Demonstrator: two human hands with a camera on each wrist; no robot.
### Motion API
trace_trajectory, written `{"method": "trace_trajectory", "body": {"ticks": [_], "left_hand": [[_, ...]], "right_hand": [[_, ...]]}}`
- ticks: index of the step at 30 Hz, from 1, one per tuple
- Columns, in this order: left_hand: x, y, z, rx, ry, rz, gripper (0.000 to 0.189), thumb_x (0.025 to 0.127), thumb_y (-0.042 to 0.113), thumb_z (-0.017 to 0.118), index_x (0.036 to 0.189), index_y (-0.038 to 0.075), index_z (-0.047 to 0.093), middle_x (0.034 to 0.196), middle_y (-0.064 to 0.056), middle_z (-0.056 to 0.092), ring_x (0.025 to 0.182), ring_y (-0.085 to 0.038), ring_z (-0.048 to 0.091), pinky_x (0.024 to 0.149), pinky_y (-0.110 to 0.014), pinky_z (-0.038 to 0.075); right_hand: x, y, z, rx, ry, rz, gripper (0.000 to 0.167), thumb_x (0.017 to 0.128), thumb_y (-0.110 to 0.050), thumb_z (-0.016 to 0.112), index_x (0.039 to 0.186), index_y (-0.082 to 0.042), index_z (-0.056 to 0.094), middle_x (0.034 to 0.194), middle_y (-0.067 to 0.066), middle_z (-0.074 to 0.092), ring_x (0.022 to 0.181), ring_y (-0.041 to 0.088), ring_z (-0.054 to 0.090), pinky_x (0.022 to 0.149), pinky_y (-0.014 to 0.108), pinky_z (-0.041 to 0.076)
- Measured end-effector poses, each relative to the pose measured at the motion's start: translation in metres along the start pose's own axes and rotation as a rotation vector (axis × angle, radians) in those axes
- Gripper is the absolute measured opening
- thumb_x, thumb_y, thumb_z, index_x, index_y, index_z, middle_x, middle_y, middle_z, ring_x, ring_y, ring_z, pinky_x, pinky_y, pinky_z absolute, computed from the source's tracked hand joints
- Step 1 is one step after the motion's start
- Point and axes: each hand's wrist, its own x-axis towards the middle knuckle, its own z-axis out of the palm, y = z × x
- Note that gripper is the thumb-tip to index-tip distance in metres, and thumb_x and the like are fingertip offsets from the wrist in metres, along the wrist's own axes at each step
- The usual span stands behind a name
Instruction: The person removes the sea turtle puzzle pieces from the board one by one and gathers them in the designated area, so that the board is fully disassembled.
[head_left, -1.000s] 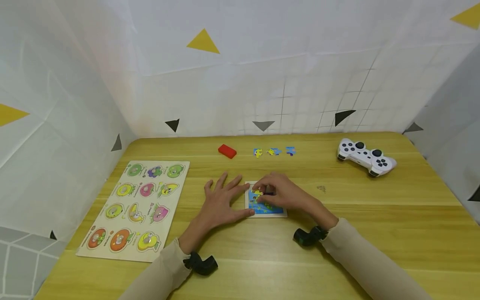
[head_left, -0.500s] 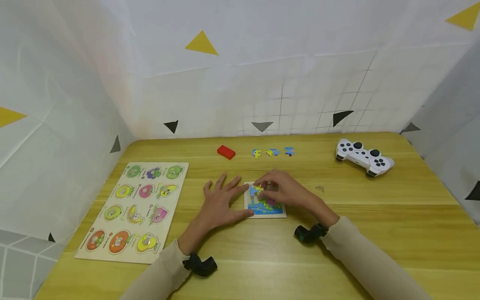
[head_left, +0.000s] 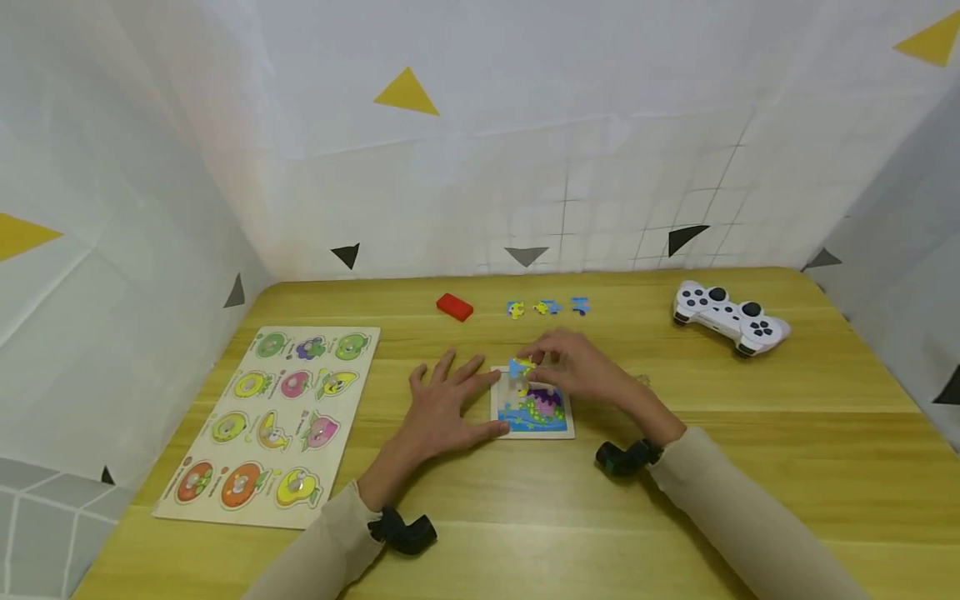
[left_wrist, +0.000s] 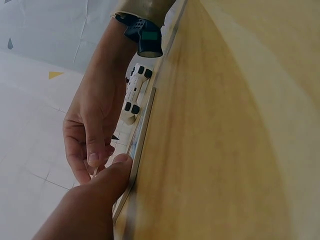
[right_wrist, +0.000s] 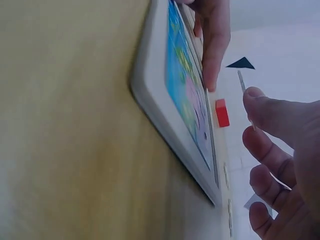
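A small jigsaw puzzle in a white-rimmed frame [head_left: 570, 427] lies on the table between my hands. Its lower part shows blue water and a pink, purple and green figure; bare backing [head_left: 507, 394] shows at upper left. My left hand [head_left: 438, 410] rests with fingers spread, thumb and index fingertip at the frame's left edge. Between thumb and index finger, my right hand [head_left: 576, 367] pinches a blue and yellow puzzle piece [head_left: 517, 367] over the frame's upper part. In the right wrist view, that piece [right_wrist: 242, 80] appears edge-on, apart from the frame.
Behind the frame lie three loose puzzle pieces [head_left: 548, 307] and a red block [head_left: 454, 307]. A white game controller [head_left: 729, 317] sits at back right. A fruit peg board [head_left: 281, 417] occupies the left side. White sheeting [head_left: 465, 192] stands along the table's back edge.
My right hand has lifted the puzzle piece from the puzzle's surface, moving it slightly away toward the top edge and turning it. More of the puzzle is uncovered. My left hand stays put.
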Motion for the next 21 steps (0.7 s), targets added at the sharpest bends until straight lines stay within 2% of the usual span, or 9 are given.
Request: {"method": "trace_trajectory", "body": {"ticks": [8,15,21], "left_hand": [[0.0,0.0,0.0,-0.013,-0.006,-0.003,0.079,0.083,0.08,0.055,0.151,0.04,0.047,0.167,0.005,0.034,0.158,-0.04,0.015,0.114,-0.072,0.01],[0.001,-0.001,0.001,-0.005,-0.003,-0.006,0.079,0.083,0.082,0.053,0.151,0.041,0.047,0.166,0.006,0.034,0.158,-0.039,0.016,0.114,-0.072,0.011],[0.001,-0.001,0.002,-0.014,0.013,-0.003,0.079,0.082,0.081,0.054,0.15,0.041,0.048,0.166,0.006,0.036,0.157,-0.04,0.018,0.113,-0.072,0.012]], "right_hand": [[0.008,0.013,-0.005,0.071,0.004,0.134,0.028,0.093,-0.016,0.076,0.121,-0.014,0.074,0.097,0.0,0.071,0.084,0.016,0.061,0.075,0.031,0.052],[0.017,0.024,-0.009,0.072,0.017,0.13,0.029,0.092,-0.015,0.077,0.121,-0.011,0.074,0.094,0.002,0.072,0.077,0.016,0.058,0.069,0.028,0.049],[0.023,0.029,-0.014,0.054,-0.005,0.139,0.029,0.093,-0.016,0.076,0.121,-0.011,0.074,0.095,0.004,0.072,0.076,0.016,0.058,0.068,0.03,0.049]]}}
